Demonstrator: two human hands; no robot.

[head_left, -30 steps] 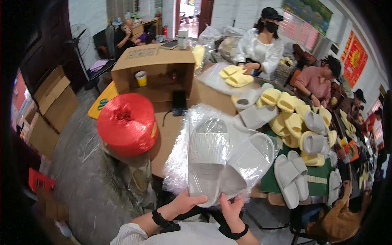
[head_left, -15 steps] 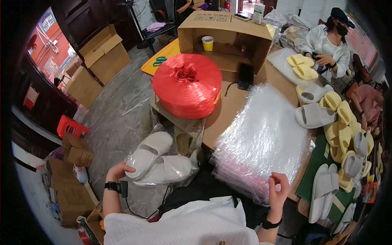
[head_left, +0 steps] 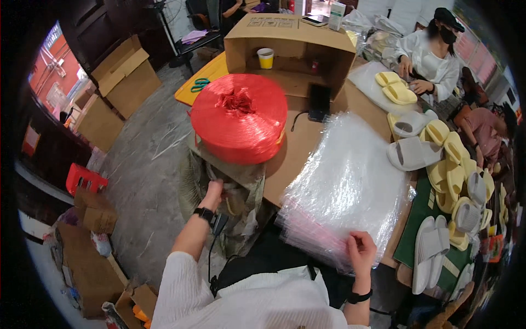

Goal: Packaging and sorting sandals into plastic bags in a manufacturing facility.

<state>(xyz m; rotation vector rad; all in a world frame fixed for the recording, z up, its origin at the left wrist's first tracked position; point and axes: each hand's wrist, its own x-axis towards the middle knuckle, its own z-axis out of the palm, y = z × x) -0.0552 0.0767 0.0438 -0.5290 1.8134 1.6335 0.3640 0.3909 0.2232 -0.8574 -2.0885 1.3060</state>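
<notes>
With the stack of clear bags (head_left: pixel 350 175) at twelve o'clock from the loosely curled right hand (head_left: pixel 361 251), its hold uncertain, separating a single bag seems wise, while the left hand (head_left: pixel 215 189), at ten o'clock beside the sack (head_left: pixel 190 189), has unseen fingers, opening and hold untellable.

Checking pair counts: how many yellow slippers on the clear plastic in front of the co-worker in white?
2. One yellow slipper lies farther away; the other slipper is beside it, nearer and slightly right, on the clear plastic. None seems hidden there.
</notes>
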